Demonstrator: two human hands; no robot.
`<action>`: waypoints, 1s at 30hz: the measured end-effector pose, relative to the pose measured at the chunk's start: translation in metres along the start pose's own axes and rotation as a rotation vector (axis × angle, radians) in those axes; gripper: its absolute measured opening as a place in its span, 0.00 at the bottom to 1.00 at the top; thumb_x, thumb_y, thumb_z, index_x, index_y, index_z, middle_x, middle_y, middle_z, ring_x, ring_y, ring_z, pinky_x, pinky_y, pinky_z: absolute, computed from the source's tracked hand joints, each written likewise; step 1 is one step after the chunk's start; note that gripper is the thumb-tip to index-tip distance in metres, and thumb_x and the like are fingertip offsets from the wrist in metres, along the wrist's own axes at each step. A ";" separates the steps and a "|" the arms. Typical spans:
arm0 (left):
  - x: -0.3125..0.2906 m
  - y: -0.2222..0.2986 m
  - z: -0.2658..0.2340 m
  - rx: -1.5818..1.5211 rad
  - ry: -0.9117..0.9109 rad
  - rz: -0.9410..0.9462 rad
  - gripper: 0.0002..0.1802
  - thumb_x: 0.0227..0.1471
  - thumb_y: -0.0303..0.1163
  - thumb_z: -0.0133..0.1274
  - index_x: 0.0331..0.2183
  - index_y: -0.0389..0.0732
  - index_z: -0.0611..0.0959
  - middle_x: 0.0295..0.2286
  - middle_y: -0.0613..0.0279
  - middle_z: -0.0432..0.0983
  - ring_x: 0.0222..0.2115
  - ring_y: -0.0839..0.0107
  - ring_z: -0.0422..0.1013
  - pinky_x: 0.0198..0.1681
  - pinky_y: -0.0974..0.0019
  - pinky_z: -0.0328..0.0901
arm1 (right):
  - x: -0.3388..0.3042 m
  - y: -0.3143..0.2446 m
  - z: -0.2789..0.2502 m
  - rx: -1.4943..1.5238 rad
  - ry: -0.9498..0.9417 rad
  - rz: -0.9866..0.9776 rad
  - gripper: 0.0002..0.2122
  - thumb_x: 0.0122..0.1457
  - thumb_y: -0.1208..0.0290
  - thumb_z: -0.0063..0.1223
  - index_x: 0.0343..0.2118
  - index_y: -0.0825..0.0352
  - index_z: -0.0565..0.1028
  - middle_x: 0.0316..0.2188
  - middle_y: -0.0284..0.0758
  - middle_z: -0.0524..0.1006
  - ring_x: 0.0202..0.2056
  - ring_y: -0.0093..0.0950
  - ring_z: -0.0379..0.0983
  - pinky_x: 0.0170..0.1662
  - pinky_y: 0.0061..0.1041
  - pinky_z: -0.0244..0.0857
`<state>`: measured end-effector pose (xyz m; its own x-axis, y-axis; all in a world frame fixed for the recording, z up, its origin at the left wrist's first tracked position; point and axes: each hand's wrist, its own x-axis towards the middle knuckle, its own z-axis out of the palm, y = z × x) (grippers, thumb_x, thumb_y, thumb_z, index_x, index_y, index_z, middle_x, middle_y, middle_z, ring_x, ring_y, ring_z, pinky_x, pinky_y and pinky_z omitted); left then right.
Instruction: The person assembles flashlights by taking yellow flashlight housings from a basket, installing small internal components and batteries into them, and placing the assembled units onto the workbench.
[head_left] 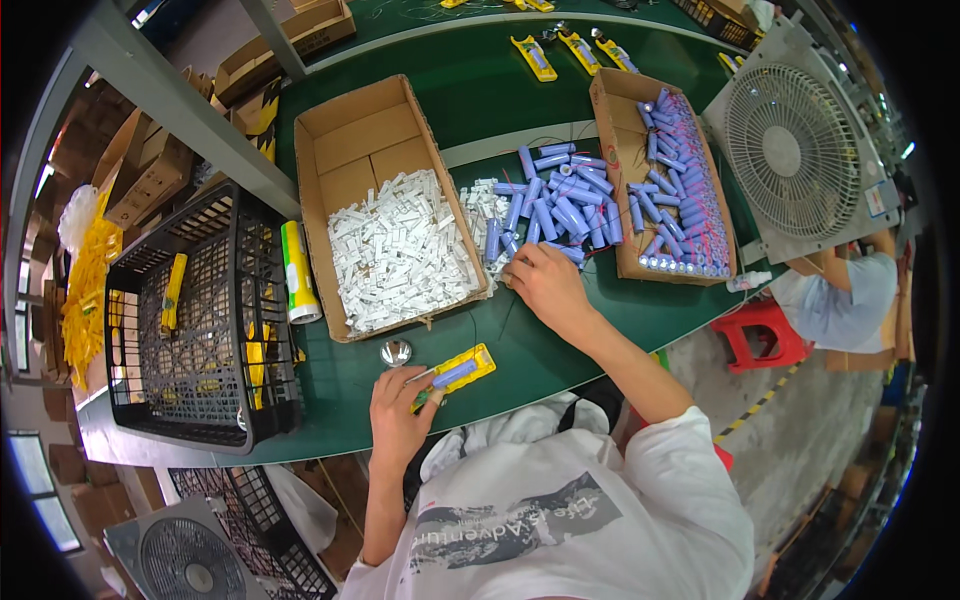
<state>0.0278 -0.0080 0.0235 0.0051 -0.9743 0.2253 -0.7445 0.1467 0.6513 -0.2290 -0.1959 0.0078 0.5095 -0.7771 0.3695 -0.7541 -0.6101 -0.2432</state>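
My left hand grips a yellow flashlight housing half near the table's front edge. A blue-violet cylindrical battery lies inside the housing. Just behind that hand sits a round shiny reflector. My right hand reaches to the near edge of the loose battery pile, beside small white parts spilled on the table. Its fingers are bent together and pointing down; whatever is between them is hidden.
A cardboard box holds many small white parts. Another box holds batteries with thin wires. At left are a black crate and a yellow-and-white flashlight. Yellow housings lie on the far belt; a fan stands right.
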 end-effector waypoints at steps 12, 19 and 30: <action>-0.007 0.001 0.001 0.013 0.018 -0.003 0.14 0.46 0.26 0.69 0.38 0.39 0.87 0.43 0.57 0.82 0.45 0.54 0.76 0.50 0.53 0.69 | -0.004 -0.001 -0.002 0.037 0.015 -0.062 0.07 0.54 0.68 0.67 0.34 0.62 0.82 0.35 0.28 0.78 0.40 0.30 0.74 0.45 0.33 0.68; -0.006 0.001 0.004 0.029 0.049 0.009 0.13 0.46 0.26 0.69 0.37 0.38 0.87 0.42 0.56 0.82 0.45 0.53 0.76 0.50 0.53 0.69 | -0.029 -0.015 -0.028 0.493 0.279 -0.192 0.09 0.53 0.78 0.70 0.36 0.66 0.82 0.34 0.34 0.84 0.34 0.33 0.81 0.37 0.30 0.73; -0.006 -0.003 0.007 0.010 0.068 0.012 0.15 0.45 0.26 0.70 0.39 0.39 0.86 0.43 0.57 0.82 0.45 0.53 0.76 0.50 0.53 0.70 | -0.089 -0.059 -0.034 0.971 -0.204 0.395 0.09 0.58 0.78 0.68 0.42 0.70 0.86 0.32 0.37 0.86 0.31 0.23 0.82 0.37 0.23 0.74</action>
<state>0.0251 -0.0036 0.0154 0.0413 -0.9584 0.2826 -0.7515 0.1566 0.6409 -0.2436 -0.0859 0.0197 0.4283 -0.9032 -0.0269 -0.2736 -0.1013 -0.9565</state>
